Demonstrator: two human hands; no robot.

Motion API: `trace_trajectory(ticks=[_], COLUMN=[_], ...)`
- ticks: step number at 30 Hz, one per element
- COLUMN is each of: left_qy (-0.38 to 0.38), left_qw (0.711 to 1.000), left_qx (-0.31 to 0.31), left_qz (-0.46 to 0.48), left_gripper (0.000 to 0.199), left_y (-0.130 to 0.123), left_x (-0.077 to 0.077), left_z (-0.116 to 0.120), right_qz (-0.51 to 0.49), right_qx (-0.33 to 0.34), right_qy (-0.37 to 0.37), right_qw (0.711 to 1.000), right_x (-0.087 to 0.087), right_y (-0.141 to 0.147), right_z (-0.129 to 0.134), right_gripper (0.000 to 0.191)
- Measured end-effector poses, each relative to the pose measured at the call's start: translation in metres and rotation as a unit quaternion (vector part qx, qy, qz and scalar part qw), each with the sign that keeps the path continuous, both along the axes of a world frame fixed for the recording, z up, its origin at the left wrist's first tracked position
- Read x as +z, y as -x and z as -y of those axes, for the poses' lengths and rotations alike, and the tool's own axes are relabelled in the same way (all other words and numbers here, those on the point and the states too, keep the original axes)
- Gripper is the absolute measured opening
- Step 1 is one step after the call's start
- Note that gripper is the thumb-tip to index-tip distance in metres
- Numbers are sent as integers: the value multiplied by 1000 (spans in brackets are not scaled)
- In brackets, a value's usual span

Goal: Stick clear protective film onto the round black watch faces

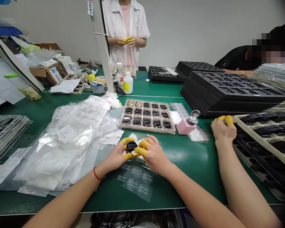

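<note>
Yellow finger cots cover some fingertips of both my hands. My left hand [117, 154] pinches a round black disc [131, 146] with small white print at its edge. My right hand [153, 154] meets the disc from the right, its cot-covered fingers closed on a small white piece [134, 152] against the disc. Below them a clear sheet of round printed stickers [137, 180] lies on the green table [180, 177]. Beyond my hands sits a tray [147, 129] of round dark watch faces, with two gold-toned pieces and a dark square in its back row.
A pink dispenser bottle [186, 126] stands right of the tray. Plastic bags [59, 152] cover the left side. Black trays [211, 103] are stacked back right. Another person's hand [224, 129] touches a strap tray [254, 139]; a person in white [125, 28] stands opposite.
</note>
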State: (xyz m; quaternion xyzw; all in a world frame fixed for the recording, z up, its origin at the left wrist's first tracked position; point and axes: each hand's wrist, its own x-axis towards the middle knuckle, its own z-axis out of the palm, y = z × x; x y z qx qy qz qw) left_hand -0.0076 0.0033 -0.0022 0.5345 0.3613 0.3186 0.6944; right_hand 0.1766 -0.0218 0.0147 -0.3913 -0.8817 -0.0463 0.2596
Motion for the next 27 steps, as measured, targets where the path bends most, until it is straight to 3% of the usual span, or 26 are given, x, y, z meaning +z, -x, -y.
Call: trace_trajectory(ticks=[5,8,11,13,17,21,25,27], left_qy=[-35,-29,-26,-28,-41,-52,-58,-50], left_qw=[999,1000,999,999,999,999,998,999], left_qx=[15,8,17,24,10,7,-14,-17], left_qz=[-16,-3,8,11,-10,-14,1,0], left_gripper=[52,50,49,50,49,50,57,64], left_y=[2,1,2,4,8,6,4,6], left_x=[2,3,4,4,2,0,-2,-3], left_z=[-2,-1,-1,-2,-6,-4,0,-1], right_qz=[-28,-121,-293,-349,-253,-224,-261,-269], right_qx=[-4,-6,-86,-151,-161,-154,-81,-58], right_qy=[23,91,149,140,100,90,227,278], right_qw=[999,988,940,914,949,958,935,920], right_x=[-3,-1,-2,-9,-28,-30,-15,-3], right_y=[5,2,-13,-27,-45,-27,13,22], right_z=[2,0,-7,-15,-31,-27,-15,-23], right_gripper=[24,19,19,22,20,22,39,44])
